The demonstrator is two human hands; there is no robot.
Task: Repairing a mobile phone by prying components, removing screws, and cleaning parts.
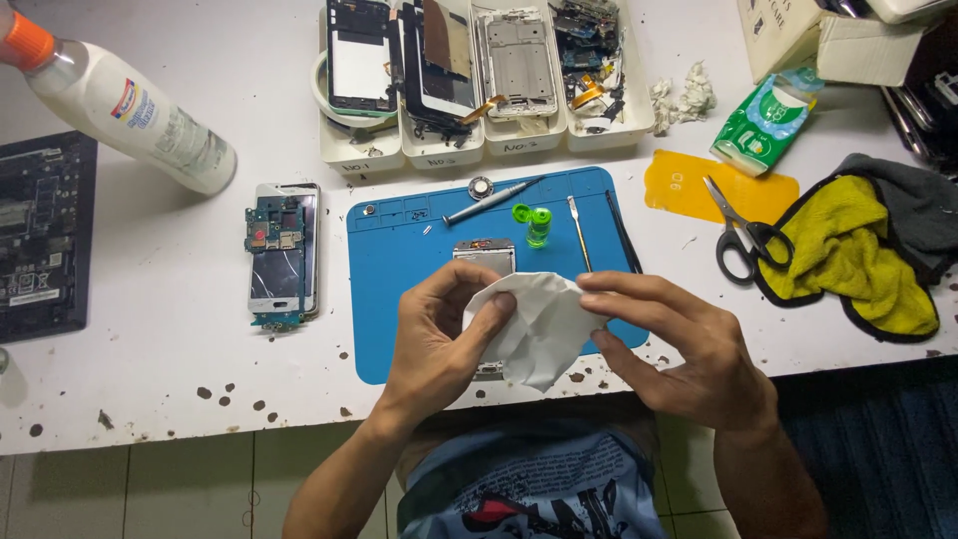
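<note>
The phone is well into being taken apart. A stripped frame [486,255] lies on the blue mat [399,299], mostly hidden behind the white tissue [539,324] that both hands hold above it. Another phone with its circuit board bared [282,252] sits on the white table [150,349] to the left of the mat, and 4 white trays [489,140] at the far edge hold screens, frames and loose parts. As I judge it, disassembly is done and wiping or cleaning is in hand; nothing looks put back together yet.

The left hand [434,334] is raised over the near half of the mat, its thumb and forefinger pinching the tissue's left edge, the other fingers curled behind. The right hand [689,349] comes in from the right, fingers long and pressed together, tips pinching the tissue's right upper corner.

A screwdriver [491,201], a small green-capped bottle [537,226] and a slim metal pry tool [578,232] lie on the far part of the mat. Scissors [740,232] and a yellow cloth [853,255] rest to the right, a large white bottle [130,105] far left.
</note>
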